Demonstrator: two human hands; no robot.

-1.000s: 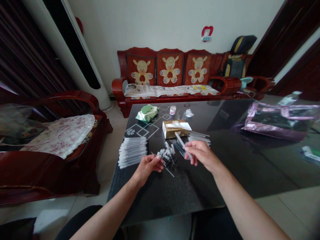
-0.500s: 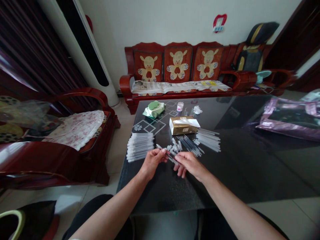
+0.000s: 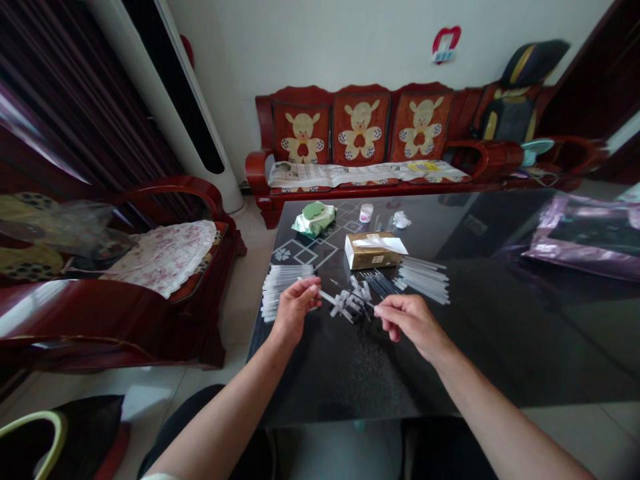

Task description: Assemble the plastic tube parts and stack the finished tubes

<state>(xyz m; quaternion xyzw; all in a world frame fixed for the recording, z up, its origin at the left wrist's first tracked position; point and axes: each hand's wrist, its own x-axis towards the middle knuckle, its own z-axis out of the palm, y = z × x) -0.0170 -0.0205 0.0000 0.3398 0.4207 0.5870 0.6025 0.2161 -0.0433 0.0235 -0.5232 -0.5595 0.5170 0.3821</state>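
Slim white plastic tube (image 3: pixel 327 297), one: centre of the frame, slanting down to the right from the left hand (image 3: pixel 299 303), which pinches it between thumb and fingers; its lower end reaches the loose pile. Judged light, stiff and smooth, apt to roll or spin; best held near mid-length with a light pinch, since thin walls could crack if bent.

Right hand (image 3: pixel 400 316), right of centre: thumb and forefinger drawn together at the pile's edge; a thin sliver seems to show at the tips, too small to tell whether it is gripped.

Short translucent pieces (image 3: pixel 345 303), a heap: between the hands, crossing one another. Likely near weightless and slippery; fingertips only.

Thin dark rods (image 3: pixel 381 284), a bundle: above the right hand. Probably slender and bendable; lift by the middle.

White tubes (image 3: pixel 283 283), a row: left of centre, partly behind the left hand.

Translucent tubes (image 3: pixel 425 280), a fanned row: right of the rods.

Gold tissue box (image 3: pixel 374 256), one: above the rods, on the black tabletop (image 3: pixel 320 387).
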